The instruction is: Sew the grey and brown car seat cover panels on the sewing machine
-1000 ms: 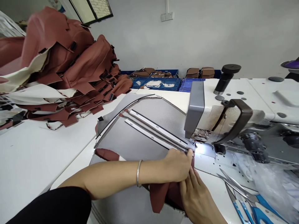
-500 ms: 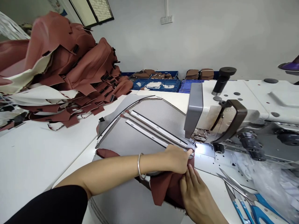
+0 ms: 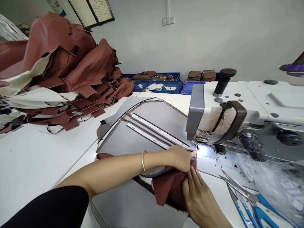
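Observation:
A large grey-backed cover with white strips lies on the table, its right edge under the needle area of the white sewing machine. My left hand, silver bangle at the wrist, is closed on the edge of the cover just left of the lit needle plate, index finger pointing to the seam. Below it, my right hand lies flat with fingers stretched over the reddish-brown leather flap, fingertips beside my left hand.
A high pile of reddish-brown leather covers stands on the left. Scissors with blue handles and a clear plastic bag lie at the right. Blue crates with brown pieces stand by the wall.
The view has shifted slightly. Both hands have kept nearly the same place at the cover's edge, and the leather flap under them has moved a little.

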The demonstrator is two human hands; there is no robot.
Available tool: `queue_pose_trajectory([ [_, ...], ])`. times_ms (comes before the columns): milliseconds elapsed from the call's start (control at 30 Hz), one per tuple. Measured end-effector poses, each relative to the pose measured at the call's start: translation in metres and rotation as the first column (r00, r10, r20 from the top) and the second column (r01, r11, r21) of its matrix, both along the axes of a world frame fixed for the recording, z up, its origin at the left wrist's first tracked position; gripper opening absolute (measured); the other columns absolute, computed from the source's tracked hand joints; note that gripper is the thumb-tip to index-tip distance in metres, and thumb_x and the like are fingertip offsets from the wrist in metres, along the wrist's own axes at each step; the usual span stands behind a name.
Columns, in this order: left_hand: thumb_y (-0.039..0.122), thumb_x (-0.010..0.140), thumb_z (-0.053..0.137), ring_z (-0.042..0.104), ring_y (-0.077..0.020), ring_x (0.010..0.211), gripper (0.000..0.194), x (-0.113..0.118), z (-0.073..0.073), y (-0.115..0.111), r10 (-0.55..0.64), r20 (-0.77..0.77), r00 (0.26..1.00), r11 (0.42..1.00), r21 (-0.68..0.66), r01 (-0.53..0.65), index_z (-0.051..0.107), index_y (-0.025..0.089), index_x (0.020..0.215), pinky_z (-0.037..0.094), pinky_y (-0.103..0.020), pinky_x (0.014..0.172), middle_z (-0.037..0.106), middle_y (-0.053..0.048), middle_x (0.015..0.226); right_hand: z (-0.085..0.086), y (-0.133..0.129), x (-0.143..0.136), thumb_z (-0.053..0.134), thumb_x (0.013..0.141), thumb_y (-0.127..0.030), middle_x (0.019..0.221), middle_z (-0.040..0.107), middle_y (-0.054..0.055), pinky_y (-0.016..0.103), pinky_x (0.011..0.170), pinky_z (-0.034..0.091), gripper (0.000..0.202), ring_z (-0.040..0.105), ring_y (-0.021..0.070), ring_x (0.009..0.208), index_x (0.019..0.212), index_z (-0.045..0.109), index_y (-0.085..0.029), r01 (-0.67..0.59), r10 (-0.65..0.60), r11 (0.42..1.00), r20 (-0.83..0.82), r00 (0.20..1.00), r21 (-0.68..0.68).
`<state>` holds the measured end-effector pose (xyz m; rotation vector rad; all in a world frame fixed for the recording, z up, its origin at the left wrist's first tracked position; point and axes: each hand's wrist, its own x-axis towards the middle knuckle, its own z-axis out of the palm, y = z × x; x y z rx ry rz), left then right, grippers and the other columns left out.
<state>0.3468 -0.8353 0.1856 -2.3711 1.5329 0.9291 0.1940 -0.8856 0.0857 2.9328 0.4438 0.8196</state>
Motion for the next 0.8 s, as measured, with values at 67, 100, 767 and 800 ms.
queue_pose_trajectory([
  [67,0.028,0.072,0.050,0.060,-0.0293,0.099,0.075,-0.002,-0.001,0.000,0.025,0.006,1.000,0.999,-0.031,-0.025,0.028,0.021,0.143,0.048,-0.037,0.075,0.061,-0.015,0.118,0.000,0.000,0.000,0.049,0.069,-0.014,0.109,0.057,0.034,0.050,0.094,0.043,0.028,0.052,0.0408,0.110,0.090,0.060,0.001,-0.002,0.002,1.000,-0.010,1.000,0.000],
  [100,0.029,0.072,0.050,0.060,-0.0289,0.100,0.074,-0.002,-0.001,-0.001,0.028,0.008,1.000,0.999,-0.037,-0.028,0.029,0.020,0.143,0.048,-0.037,0.075,0.061,-0.015,0.117,0.001,0.000,0.001,0.049,0.069,-0.013,0.109,0.057,0.033,0.050,0.094,0.043,0.028,0.052,0.0406,0.110,0.091,0.060,0.001,-0.001,0.002,1.000,-0.014,1.000,0.004],
  [767,0.022,0.075,0.048,0.063,-0.0246,0.079,0.044,-0.013,-0.005,-0.013,0.110,0.030,0.993,0.987,-0.119,-0.106,0.047,0.008,0.117,0.047,-0.034,0.066,0.065,-0.012,0.084,0.006,-0.010,0.015,0.042,0.073,-0.004,0.105,0.061,0.025,0.051,0.091,0.046,0.036,0.053,0.0367,0.108,0.103,0.062,0.003,0.033,-0.033,0.984,-0.004,0.999,0.177],
  [800,0.020,0.074,0.048,0.063,-0.0236,0.079,0.042,-0.017,-0.008,-0.013,0.123,0.030,0.992,0.984,-0.136,-0.118,0.047,0.009,0.115,0.047,-0.033,0.066,0.065,-0.011,0.085,0.005,-0.011,0.017,0.042,0.073,-0.004,0.105,0.061,0.025,0.051,0.092,0.045,0.038,0.051,0.0371,0.111,0.105,0.061,0.003,0.039,-0.040,0.982,0.003,0.999,0.184],
])
